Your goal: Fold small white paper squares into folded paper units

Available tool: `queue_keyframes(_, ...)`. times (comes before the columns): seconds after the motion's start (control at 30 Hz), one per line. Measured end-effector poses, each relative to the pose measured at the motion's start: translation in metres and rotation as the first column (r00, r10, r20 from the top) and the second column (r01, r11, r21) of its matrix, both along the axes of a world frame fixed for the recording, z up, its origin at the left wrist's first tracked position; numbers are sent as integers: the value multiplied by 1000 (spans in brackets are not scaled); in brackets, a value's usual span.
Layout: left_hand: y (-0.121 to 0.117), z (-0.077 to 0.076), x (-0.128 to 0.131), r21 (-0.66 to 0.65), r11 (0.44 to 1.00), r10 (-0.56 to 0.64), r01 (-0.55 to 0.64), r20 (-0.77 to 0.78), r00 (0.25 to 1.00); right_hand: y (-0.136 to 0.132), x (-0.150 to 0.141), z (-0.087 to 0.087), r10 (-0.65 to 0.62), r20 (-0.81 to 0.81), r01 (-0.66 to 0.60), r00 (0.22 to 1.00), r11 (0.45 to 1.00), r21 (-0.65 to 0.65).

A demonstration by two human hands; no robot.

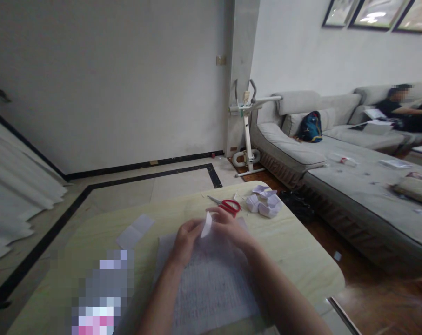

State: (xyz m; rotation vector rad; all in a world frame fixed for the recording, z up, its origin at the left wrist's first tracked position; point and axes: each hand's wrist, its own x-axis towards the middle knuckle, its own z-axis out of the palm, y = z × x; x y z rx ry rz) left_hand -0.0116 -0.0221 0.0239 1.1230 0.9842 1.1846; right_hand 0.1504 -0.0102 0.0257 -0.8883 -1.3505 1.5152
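Observation:
Between my two hands is a small folded piece of white paper [206, 225], held up above the table. My left hand [189, 237] grips its left side with curled fingers. From the right, my right hand [228, 228] pinches the same piece; part of its fingers is hidden. Under both hands lies a large sheet covered in writing [211, 288]. Just beyond my right hand, red-handled scissors [231, 206] rest on the table with blades pointing left. Several folded white paper pieces [264, 202] are heaped at the far right corner.
A creased paper [136, 231] lies left on the pale table [301, 251]. A pixelated patch covers the table's near left. Beyond stand an exercise machine [247, 130] and a grey sofa [353, 195] with a blue backpack [311, 126]. A person [402, 109] sits far right.

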Motion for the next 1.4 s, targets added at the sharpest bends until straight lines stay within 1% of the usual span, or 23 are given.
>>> queue_keyframes(0.07, -1, 0, 0, 7, 1000, -8, 8, 46, 999, 1, 0, -2, -5, 10, 5, 1000, 1000, -8)
queue_keyframes(0.2, -1, -2, 1, -6, 1000, -13, 13, 105, 994, 3, -1, -5, -31, 47, 30, 998, 999, 21)
queue_keyframes(0.33, -3, 0, 2, 25, 999, -30, 27, 100, 995, 4, -2, -4, -50, 62, 49, 997, 999, 21)
queue_keyframes(0.47, -5, 5, 2, 51, 998, -36, 33, 60, 998, 3, -2, -1, -54, 80, 53, 995, 999, 5)
queue_keyframes(0.63, -2, -2, 1, 51, 999, -3, 1, 47, 999, 2, -1, 2, -61, 71, 60, 996, 998, 19)
queue_keyframes(0.7, 0, -5, 2, 30, 999, 20, -23, 89, 996, 2, -1, 2, -65, 82, 64, 995, 998, 15)
queue_keyframes(0.8, 3, -6, 3, -20, 998, 59, -57, 204, 977, 3, -1, 2, -70, 76, 70, 995, 998, -3)
queue_keyframes(0.87, 4, -6, 3, -65, 996, 74, -57, 311, 947, 3, -2, 0, -82, 60, 83, 995, 997, -9)
queue_keyframes(0.93, 6, -5, 1, -131, 990, 101, -47, 449, 888, 4, -2, -2, -100, 30, 100, 995, 995, -1)
queue_keyframes(1.03, 8, -5, -3, -231, 971, 106, 63, 651, 752, 7, -1, -4, -178, -34, 179, 983, 984, 19)
queue_keyframes(1.1, 9, -6, -6, -259, 956, 102, 138, 734, 672, 9, 1, -4, -231, -47, 233, 972, 972, 32)
queue_keyframes(1.13, 9, -6, -7, -268, 951, 106, 156, 755, 648, 10, 1, -4, -248, -43, 250, 968, 968, 39)
queue_keyframes(1.23, 8, -4, -8, -293, 940, 125, 176, 773, 623, 12, 3, 2, -305, -33, 306, 952, 951, 51)
queue_keyframes(1.33, 8, -2, -7, -317, 931, 145, 184, 779, 610, 13, 7, 16, -379, -51, 381, 924, 924, 39)
queue_keyframes(1.4, 9, -2, -7, -334, 925, 164, 181, 781, 602, 10, 14, 27, -393, -42, 395, 919, 916, 64)
